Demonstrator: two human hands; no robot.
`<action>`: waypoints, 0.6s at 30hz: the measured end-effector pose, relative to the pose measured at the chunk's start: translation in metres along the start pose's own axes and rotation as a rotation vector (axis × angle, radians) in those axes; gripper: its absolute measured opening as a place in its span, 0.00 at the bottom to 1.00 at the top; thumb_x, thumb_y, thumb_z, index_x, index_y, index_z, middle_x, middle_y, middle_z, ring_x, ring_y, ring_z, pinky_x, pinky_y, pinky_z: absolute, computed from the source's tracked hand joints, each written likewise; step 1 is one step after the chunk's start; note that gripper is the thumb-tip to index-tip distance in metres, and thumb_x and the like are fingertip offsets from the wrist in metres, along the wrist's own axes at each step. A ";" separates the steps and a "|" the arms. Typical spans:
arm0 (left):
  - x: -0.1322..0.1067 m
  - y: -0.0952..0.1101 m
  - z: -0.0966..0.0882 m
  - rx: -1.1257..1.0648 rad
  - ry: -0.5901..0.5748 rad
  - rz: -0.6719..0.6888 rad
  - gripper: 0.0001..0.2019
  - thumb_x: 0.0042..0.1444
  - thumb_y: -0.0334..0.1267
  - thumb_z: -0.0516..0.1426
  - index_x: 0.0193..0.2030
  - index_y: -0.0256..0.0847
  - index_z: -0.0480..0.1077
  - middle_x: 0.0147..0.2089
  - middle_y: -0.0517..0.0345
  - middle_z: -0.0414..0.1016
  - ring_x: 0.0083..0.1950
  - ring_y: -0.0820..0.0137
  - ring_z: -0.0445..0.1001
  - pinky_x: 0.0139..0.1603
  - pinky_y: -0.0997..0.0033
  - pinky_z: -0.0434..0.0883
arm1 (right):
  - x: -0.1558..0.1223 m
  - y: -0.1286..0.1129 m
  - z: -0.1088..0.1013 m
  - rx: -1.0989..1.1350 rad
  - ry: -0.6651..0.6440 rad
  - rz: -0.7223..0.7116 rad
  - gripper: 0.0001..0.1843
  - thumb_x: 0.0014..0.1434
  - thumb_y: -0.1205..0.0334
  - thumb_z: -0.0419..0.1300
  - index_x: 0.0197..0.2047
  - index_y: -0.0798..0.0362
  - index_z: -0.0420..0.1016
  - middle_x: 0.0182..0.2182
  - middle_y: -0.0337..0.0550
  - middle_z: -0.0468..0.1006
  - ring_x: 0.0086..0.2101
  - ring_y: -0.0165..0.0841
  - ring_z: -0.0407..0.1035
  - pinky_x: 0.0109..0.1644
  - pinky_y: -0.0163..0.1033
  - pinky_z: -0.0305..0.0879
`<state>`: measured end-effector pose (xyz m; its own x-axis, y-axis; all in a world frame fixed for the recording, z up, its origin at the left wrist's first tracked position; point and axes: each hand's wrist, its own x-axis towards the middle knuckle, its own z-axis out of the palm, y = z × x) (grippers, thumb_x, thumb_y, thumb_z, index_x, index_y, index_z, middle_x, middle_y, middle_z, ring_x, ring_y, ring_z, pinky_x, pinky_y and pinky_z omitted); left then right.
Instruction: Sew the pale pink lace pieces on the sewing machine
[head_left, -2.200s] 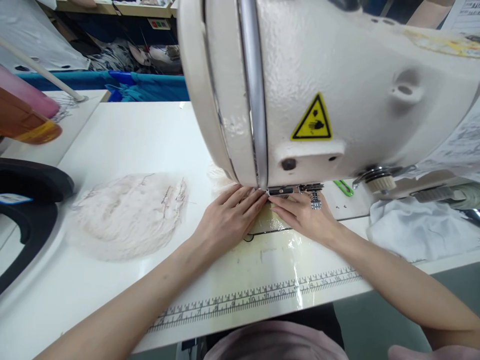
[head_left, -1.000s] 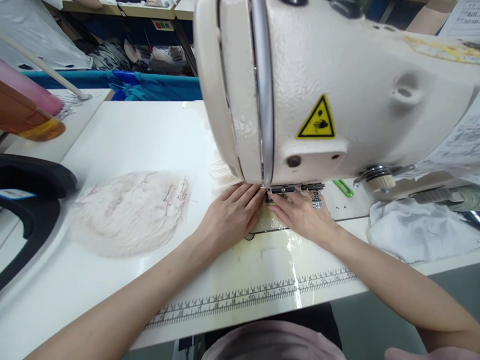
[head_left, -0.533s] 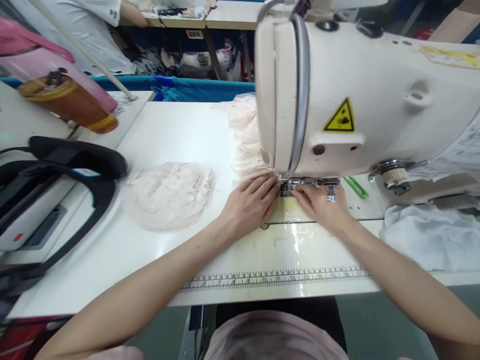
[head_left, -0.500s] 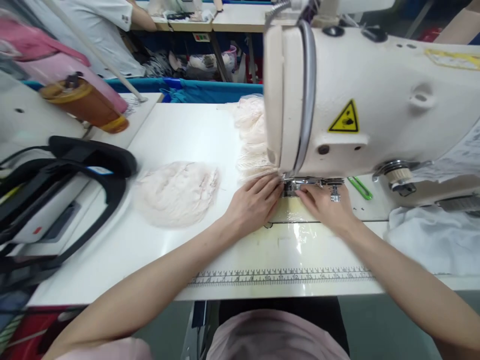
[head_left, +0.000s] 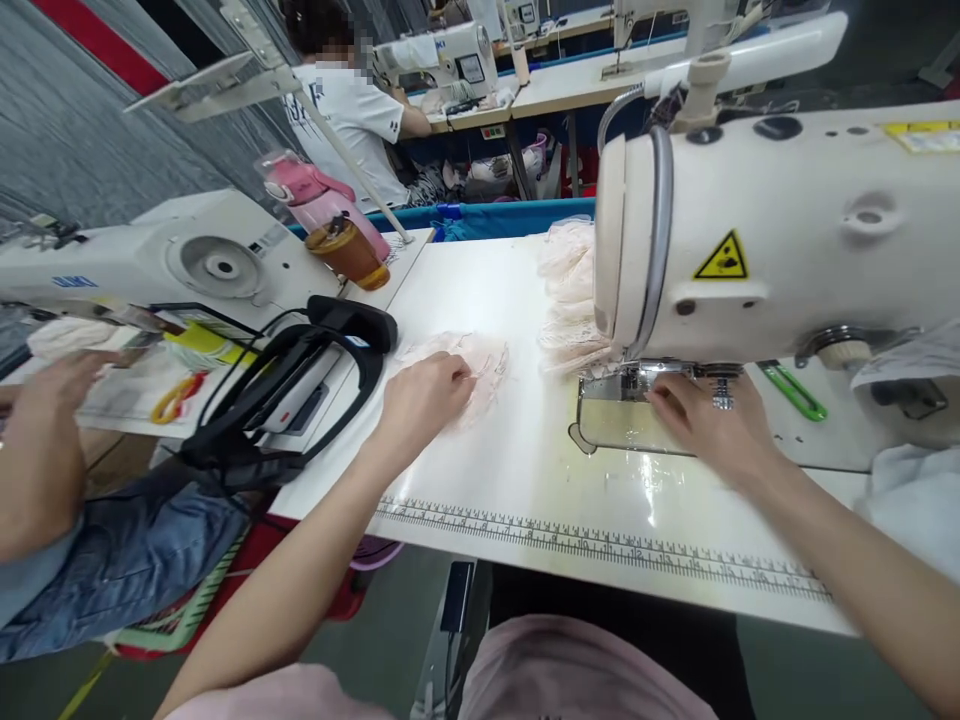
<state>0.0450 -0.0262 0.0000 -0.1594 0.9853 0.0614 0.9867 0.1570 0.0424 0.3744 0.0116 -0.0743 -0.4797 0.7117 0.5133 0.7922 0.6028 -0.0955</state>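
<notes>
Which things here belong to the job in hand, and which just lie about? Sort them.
In the job, apparently:
nearest sewing machine, right hand at it
gathered fabric beside it
fabric pile under left hand

Probably just lying about:
pink bottle
amber cup
black headset-like frame

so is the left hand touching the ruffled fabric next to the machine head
Apart. The head view shows bare white table between the left hand and the ruffled fabric.
</notes>
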 end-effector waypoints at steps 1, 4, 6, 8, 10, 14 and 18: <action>-0.001 -0.004 0.002 -0.023 0.012 -0.005 0.10 0.56 0.39 0.53 0.34 0.42 0.75 0.41 0.55 0.78 0.39 0.59 0.75 0.31 0.66 0.62 | 0.000 0.000 0.000 -0.010 0.005 0.008 0.19 0.67 0.55 0.46 0.41 0.53 0.78 0.18 0.39 0.68 0.24 0.34 0.60 0.46 0.46 0.56; -0.003 -0.012 0.007 -0.131 0.033 -0.023 0.11 0.56 0.40 0.52 0.35 0.44 0.76 0.43 0.57 0.79 0.40 0.61 0.76 0.36 0.66 0.66 | 0.002 -0.002 -0.003 -0.073 -0.024 0.026 0.19 0.66 0.55 0.47 0.39 0.51 0.78 0.20 0.40 0.70 0.25 0.33 0.61 0.43 0.44 0.56; -0.004 -0.015 0.007 -0.220 0.032 -0.022 0.11 0.55 0.41 0.53 0.35 0.44 0.77 0.42 0.58 0.80 0.40 0.63 0.76 0.40 0.66 0.68 | 0.004 -0.003 -0.007 -0.103 -0.062 0.019 0.19 0.66 0.55 0.47 0.38 0.51 0.78 0.21 0.41 0.71 0.25 0.32 0.60 0.42 0.43 0.57; -0.005 -0.019 0.007 -0.310 0.040 -0.026 0.11 0.54 0.42 0.54 0.34 0.45 0.77 0.39 0.60 0.80 0.37 0.64 0.77 0.40 0.68 0.69 | 0.005 -0.003 -0.009 -0.124 -0.071 0.010 0.20 0.67 0.55 0.47 0.39 0.52 0.78 0.21 0.41 0.71 0.25 0.32 0.60 0.41 0.42 0.57; -0.004 -0.025 0.009 -0.395 0.069 -0.047 0.11 0.53 0.44 0.55 0.32 0.44 0.77 0.33 0.60 0.80 0.34 0.65 0.76 0.37 0.69 0.70 | 0.005 -0.004 -0.010 -0.139 -0.061 0.004 0.20 0.67 0.55 0.46 0.39 0.52 0.79 0.20 0.42 0.71 0.25 0.31 0.61 0.42 0.42 0.58; 0.005 -0.043 0.013 -0.551 0.268 -0.119 0.13 0.53 0.47 0.55 0.33 0.40 0.74 0.31 0.59 0.78 0.32 0.68 0.76 0.32 0.70 0.73 | 0.005 -0.003 -0.009 -0.161 -0.052 -0.013 0.20 0.67 0.55 0.47 0.39 0.51 0.78 0.20 0.41 0.71 0.25 0.32 0.62 0.43 0.43 0.59; 0.014 -0.061 -0.007 -0.589 0.743 -0.232 0.17 0.63 0.49 0.46 0.44 0.37 0.65 0.42 0.53 0.74 0.42 0.66 0.75 0.38 0.60 0.75 | 0.005 -0.002 -0.008 -0.200 0.042 -0.058 0.18 0.67 0.55 0.49 0.38 0.51 0.79 0.19 0.40 0.71 0.24 0.31 0.62 0.44 0.42 0.60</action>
<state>-0.0182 -0.0222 0.0055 -0.5266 0.6090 0.5931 0.7862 0.0835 0.6123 0.3728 0.0110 -0.0650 -0.5135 0.6596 0.5488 0.8249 0.5556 0.1040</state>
